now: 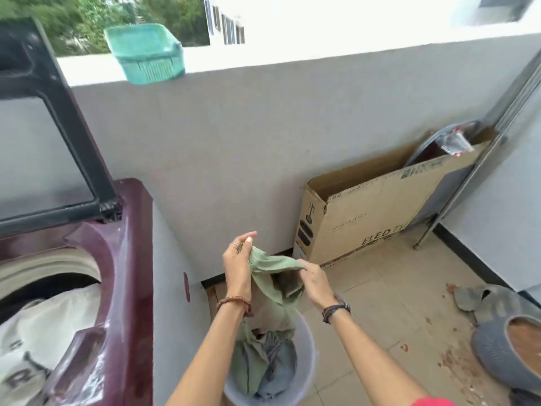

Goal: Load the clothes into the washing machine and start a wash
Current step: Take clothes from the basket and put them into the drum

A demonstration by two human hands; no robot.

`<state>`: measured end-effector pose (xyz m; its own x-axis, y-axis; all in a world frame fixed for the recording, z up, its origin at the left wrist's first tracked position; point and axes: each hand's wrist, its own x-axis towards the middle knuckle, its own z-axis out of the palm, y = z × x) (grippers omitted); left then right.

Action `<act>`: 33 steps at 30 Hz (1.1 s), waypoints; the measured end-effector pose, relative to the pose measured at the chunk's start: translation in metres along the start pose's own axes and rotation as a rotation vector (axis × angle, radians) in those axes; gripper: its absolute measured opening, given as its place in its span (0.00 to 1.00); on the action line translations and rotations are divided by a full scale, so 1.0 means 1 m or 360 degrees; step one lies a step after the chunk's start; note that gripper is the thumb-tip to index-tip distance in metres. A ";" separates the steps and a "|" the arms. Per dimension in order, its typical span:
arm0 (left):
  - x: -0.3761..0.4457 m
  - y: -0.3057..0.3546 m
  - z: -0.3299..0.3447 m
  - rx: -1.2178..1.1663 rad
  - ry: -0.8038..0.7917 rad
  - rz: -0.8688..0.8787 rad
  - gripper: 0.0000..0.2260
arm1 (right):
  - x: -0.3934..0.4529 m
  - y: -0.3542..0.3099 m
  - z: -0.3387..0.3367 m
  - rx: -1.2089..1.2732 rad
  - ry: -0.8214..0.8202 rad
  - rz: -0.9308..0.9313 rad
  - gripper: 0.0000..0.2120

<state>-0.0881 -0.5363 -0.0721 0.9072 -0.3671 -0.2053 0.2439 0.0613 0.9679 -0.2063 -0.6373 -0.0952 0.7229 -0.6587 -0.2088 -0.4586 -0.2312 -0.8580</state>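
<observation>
a: looking through the head view, what have the hands got?

b: both grip a pale green cloth garment (270, 266) above the white round plastic laundry bucket (307, 367). the left hand (238, 263) pinches its upper edge with curled fingers, and the right hand (314, 281) clutches the other end. the garment's lower part hangs into the bucket among grey and green clothes.

a: and the washer?

b: the maroon top-loading washing machine (128, 259) stands to the left, its dark framed lid (58, 112) raised. a cream printed garment (44, 332) already lies in the drum.

a: what might go wrong?

b: i judge the trailing end could snag on the other clothes and drag them over the rim onto the beige tiled floor (395, 288), which looks stained. a loose pinch could also drop the garment short of the drum.
</observation>
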 end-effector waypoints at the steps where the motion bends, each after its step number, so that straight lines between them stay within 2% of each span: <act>1: -0.003 0.010 -0.003 0.0044 -0.0017 0.0025 0.07 | 0.001 -0.013 -0.010 0.0029 0.0064 -0.0014 0.16; 3: -0.010 0.029 -0.010 0.0155 -0.0081 0.0105 0.03 | 0.006 -0.038 -0.027 0.0080 0.0207 -0.0045 0.15; 4: -0.016 0.038 -0.015 0.0237 -0.0137 0.0167 0.05 | 0.008 -0.051 -0.036 0.0098 0.0280 -0.0057 0.16; 7: -0.030 0.059 -0.031 0.0711 -0.0379 0.0374 0.16 | 0.009 -0.087 -0.055 0.0143 0.0431 -0.0078 0.15; 9: -0.035 0.073 -0.037 0.1082 -0.0520 0.0491 0.20 | 0.009 -0.105 -0.061 0.0128 0.0466 -0.0124 0.14; 11: -0.036 0.086 -0.041 0.1410 -0.0583 0.0586 0.18 | 0.007 -0.120 -0.065 0.0113 0.0483 -0.0180 0.13; 13: -0.033 0.097 -0.045 0.1580 -0.0529 0.0638 0.11 | 0.004 -0.130 -0.067 0.0034 0.0443 -0.0252 0.11; 15: -0.030 0.107 -0.051 0.1532 -0.0405 0.0598 0.07 | -0.001 -0.138 -0.072 -0.0139 0.0337 -0.0339 0.12; 19: -0.026 0.128 -0.057 0.1444 -0.0151 0.0438 0.11 | -0.013 -0.164 -0.083 -0.0428 -0.0078 -0.0525 0.21; 21: -0.023 0.136 -0.055 0.1454 -0.0090 0.0403 0.11 | -0.016 -0.178 -0.086 -0.0689 -0.0195 -0.0585 0.22; 23: -0.021 0.143 -0.053 0.1367 -0.0066 0.0339 0.11 | -0.017 -0.186 -0.089 -0.0916 -0.0133 -0.0609 0.19; 26: -0.021 0.153 -0.048 0.1082 -0.0109 0.0265 0.10 | -0.019 -0.185 -0.089 -0.1158 0.0126 -0.0594 0.13; 30: -0.022 0.172 -0.041 0.0769 -0.0116 0.0278 0.10 | -0.019 -0.169 -0.083 -0.0986 0.0415 -0.0389 0.10; 33: -0.016 0.182 -0.037 0.0455 -0.0036 0.0268 0.08 | -0.015 -0.152 -0.078 -0.0906 0.0534 -0.0188 0.11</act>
<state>-0.0456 -0.4844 0.1017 0.9181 -0.3945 -0.0391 -0.0176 -0.1392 0.9901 -0.1879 -0.6478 0.0747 0.6274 -0.7713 0.1074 -0.6537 -0.5965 -0.4656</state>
